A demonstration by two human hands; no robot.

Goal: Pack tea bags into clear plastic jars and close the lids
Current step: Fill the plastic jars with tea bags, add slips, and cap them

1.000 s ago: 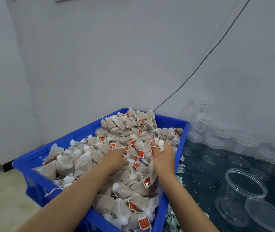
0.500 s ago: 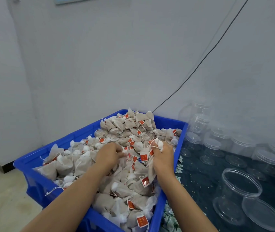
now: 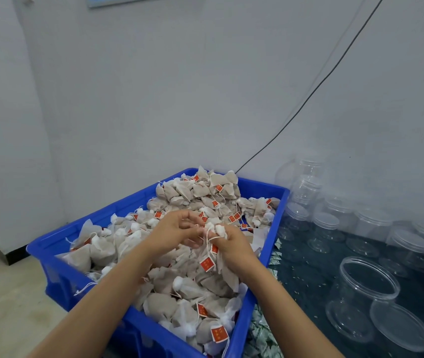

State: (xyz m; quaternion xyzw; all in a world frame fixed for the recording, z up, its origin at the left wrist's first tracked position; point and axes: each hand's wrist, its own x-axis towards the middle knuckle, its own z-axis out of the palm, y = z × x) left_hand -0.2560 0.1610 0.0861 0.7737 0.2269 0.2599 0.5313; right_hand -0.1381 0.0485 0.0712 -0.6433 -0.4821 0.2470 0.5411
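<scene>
Both hands are now raised just above the heap of tea bags (image 3: 180, 285) in the blue crate (image 3: 58, 270), where a second ago they were pressed down among the bags and set somewhat apart; they have since come together over the middle of the crate. The right hand (image 3: 231, 248) grips a bunch of bags, fingers curled round their gathered white tops, with strings and red tags hanging below the fist; this bunch appears held in the earlier frames too, and it now rides higher. The left hand (image 3: 172, 232) has come up out of the heap, palm turned toward the right hand, fingers loosely curled and touching the strings at the bunch; whether it pinches a string or merely steadies the bunch cannot be told. In my judgement the collecting step is nearing its end and the handful is being consolidated for transfer; no bag has yet reached a jar. The open jar (image 3: 361, 298) stands on the dark table (image 3: 309, 267) to the right, well apart from the hands, its lid (image 3: 402, 325) lying just beside it; it looks empty; further lidded jars (image 3: 324, 228) stand behind, untouched. The view has also dipped slightly compared with the earlier frames.
</scene>
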